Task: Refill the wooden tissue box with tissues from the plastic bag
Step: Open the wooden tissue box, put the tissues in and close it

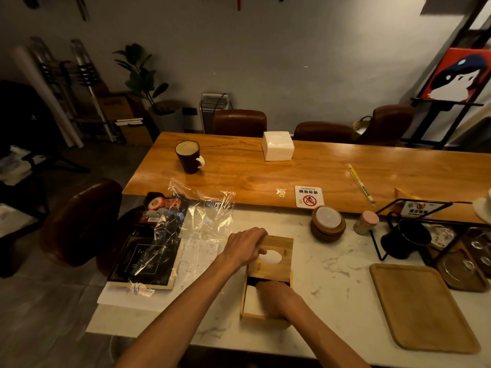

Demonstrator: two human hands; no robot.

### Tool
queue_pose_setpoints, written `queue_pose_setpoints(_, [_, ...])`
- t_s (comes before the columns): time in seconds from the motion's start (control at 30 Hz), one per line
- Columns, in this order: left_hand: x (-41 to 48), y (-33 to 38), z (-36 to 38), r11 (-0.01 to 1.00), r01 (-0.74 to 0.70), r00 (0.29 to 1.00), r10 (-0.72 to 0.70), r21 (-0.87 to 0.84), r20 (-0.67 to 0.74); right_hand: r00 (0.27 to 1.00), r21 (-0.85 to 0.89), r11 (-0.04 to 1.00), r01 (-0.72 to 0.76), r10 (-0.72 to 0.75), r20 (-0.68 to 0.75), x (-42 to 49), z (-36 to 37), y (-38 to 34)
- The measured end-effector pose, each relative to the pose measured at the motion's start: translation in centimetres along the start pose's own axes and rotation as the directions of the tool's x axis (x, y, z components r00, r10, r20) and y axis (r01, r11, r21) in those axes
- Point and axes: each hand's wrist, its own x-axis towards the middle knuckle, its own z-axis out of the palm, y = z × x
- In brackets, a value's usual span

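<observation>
Your wooden tissue box (265,318) sits on the marble counter (332,288), and everything else reads from it. Its sliding lid (273,261) with the oval slot is pushed toward the far end, leaving the near half open. Your left hand (245,247) curls over the lid's far-left corner, fingers closed on the wood. Your right hand (276,294) is down inside the open half, pressing on the white tissues (252,301) already in there; its fingertips are buried under the lid's edge, so you cannot tell whether they pinch or lie flat.

The plastic bag (202,216) lies crumpled and apparently empty to the left of the box, partly over a black booklet (143,261). A second tissue stack (277,146) stands well beyond the box on the wooden table (372,171).

The risks from here:
- If you slide the lid closed while your right hand is inside, it may catch your knuckles.
- If the stack sits high or skewed, the lid could snag the top sheets and crumple them.
- The box stands near the counter's front edge; a hard pull could drag it off.
</observation>
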Motion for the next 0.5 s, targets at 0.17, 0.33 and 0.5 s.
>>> queue_pose_setpoints(0.17, [0.0,0.0,0.2,1.0,0.011,1.0,-0.011,0.018,0.021,1.0,-0.098,0.995,-0.006,0.008,0.019,0.1,0.4,-0.6])
queue_pose_setpoints(0.33, [-3.0,0.4,1.3,0.991,0.065,0.995,-0.073,-0.118,-0.065,0.988,-0.014,0.997,0.08,-0.081,-0.13,-2.4,0.5,0.0])
queue_pose_setpoints(0.5, [-11.4,1.7,6.3,0.948,0.158,0.961,-0.212,-0.275,-0.18,0.923,0.046,0.997,-0.059,0.072,-0.379,-7.4,1.6,2.0])
